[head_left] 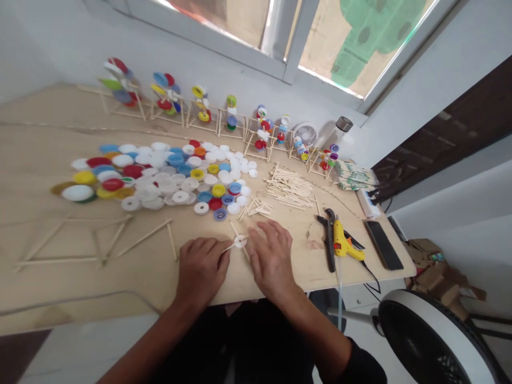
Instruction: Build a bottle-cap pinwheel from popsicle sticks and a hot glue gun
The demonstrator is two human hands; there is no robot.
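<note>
A small white disc (pixel 240 241) lies on the table with thin wooden sticks radiating from it like spokes. My left hand (pixel 203 266) is closed, pinching the stick on the disc's left side between thumb and forefinger. From the right, my right hand (pixel 272 258) curls over the other side of the disc, its fingers closed about a stick there; the fingertips are partly hidden. Just beyond the hands sit a small pile of short cut sticks (pixel 259 208) and a broad spread of coloured and white bottle caps (pixel 180 181).
Several stick stands with cap wheels (pixel 166 96) line the wall. Long sticks (pixel 290 186) are heaped behind my right hand. A black-handled cutter (pixel 329 240), yellow glue gun (pixel 342 242) and phone (pixel 384 245) lie at right. Stick frames (pixel 60 261) lie left; a fan (pixel 432 336) stands lower right.
</note>
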